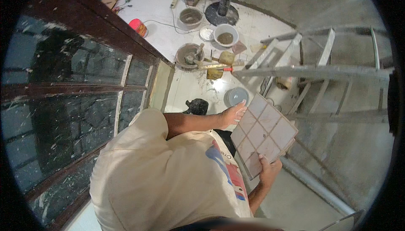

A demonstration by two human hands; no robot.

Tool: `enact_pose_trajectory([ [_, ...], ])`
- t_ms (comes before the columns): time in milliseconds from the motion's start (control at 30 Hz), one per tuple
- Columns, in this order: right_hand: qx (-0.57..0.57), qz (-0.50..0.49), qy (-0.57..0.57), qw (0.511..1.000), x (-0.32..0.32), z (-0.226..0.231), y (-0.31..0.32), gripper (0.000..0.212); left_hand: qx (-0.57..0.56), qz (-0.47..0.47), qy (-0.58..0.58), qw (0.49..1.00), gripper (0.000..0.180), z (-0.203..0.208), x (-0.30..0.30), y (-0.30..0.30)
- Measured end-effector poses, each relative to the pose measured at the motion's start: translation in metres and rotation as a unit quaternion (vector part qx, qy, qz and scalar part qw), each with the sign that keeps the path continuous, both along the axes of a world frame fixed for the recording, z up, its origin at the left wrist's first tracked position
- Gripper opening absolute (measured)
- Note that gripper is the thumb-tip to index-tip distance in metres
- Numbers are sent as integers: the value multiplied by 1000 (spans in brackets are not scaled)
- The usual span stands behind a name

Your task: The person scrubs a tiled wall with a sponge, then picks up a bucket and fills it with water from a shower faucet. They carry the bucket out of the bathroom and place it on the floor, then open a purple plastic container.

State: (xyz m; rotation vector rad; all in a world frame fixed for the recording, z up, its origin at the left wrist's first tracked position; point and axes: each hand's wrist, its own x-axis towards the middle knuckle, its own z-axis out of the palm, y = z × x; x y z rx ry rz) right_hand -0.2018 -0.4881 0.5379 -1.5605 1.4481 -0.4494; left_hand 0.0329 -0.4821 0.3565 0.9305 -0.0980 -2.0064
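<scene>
A pinkish-grey square tile [265, 135] with a grid of grooves is held up in front of me, tilted, to the right of my body. My right hand [270, 171] grips its lower right edge, thumb on the patterned face and the other fingers behind. At the upper left edge, my left hand [233, 116] holds the tile with bent fingers. A second edge shows behind the tile's right side; whether it is another tile I cannot tell. Just beyond my left hand sits a grey round bucket [237, 97].
An aluminium ladder [312, 71] leans across the right side. On the white floor lie a mortar basin [189, 56] with a trowel, a white bucket [225, 35], yellow sponges [227, 58], a red-lidded jar [137, 27] and a black bag [196, 106]. A dark-framed glass door [76, 88] stands left.
</scene>
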Motion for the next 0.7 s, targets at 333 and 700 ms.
enact_pose_trajectory([
  [333,-31,58,51,997,80,24,-85,36,-19,21,-24,999,101,30,71,-81],
  [700,6,24,47,999,157,-14,-208,34,-279,-75,-407,867,74,-61,210,-209],
])
